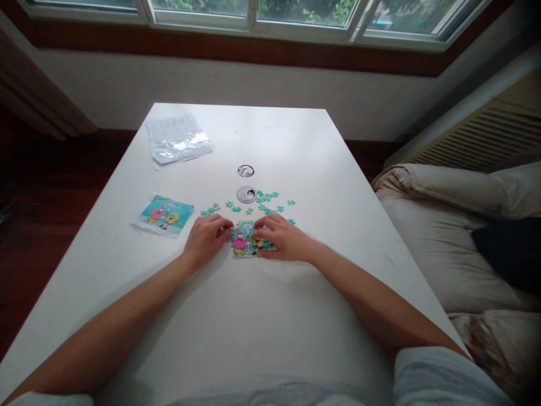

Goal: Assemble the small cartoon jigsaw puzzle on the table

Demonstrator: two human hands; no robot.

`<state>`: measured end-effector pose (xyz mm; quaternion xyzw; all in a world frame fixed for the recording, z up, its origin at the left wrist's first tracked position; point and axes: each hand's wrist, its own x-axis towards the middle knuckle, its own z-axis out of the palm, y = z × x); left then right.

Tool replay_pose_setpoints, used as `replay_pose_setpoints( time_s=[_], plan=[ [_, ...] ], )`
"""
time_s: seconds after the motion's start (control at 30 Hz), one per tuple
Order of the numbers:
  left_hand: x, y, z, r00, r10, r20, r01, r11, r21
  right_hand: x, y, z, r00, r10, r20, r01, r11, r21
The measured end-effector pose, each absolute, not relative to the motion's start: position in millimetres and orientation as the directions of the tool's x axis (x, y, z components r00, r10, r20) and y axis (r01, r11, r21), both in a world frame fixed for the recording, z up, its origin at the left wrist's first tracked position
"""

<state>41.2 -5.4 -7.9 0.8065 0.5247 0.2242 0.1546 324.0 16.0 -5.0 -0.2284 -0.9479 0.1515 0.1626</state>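
The partly assembled puzzle (247, 239) is laid near the middle of the white counter (296, 146) and is touched from both sides. Its left edge is met by the bent fingers of the left hand (206, 237); whether a piece is pinched cannot be told. Its right part is pressed by the right hand (284, 237), spread flat. Loose pieces (266, 196) are scattered just beyond.
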Motion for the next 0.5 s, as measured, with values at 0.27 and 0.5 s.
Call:
replay_pose_setpoints(
  time_s=[0.27, 0.5],
  plan=[
    [41.0, -7.8, -7.0, 0.364, 0.911, 0.193, 0.766, -0.411, 0.495, 323.4, 15.4, -3.0, -0.845, 0.481, 0.232, 0.384, 0.849, -0.362],
    [41.9, -9.8, -4.5, 0.357, 0.921, 0.155, 0.701, -0.374, 0.608, 324.4, 15.5, -2.8, -0.846, 0.477, 0.238, 0.379, 0.852, -0.36]
  ],
)
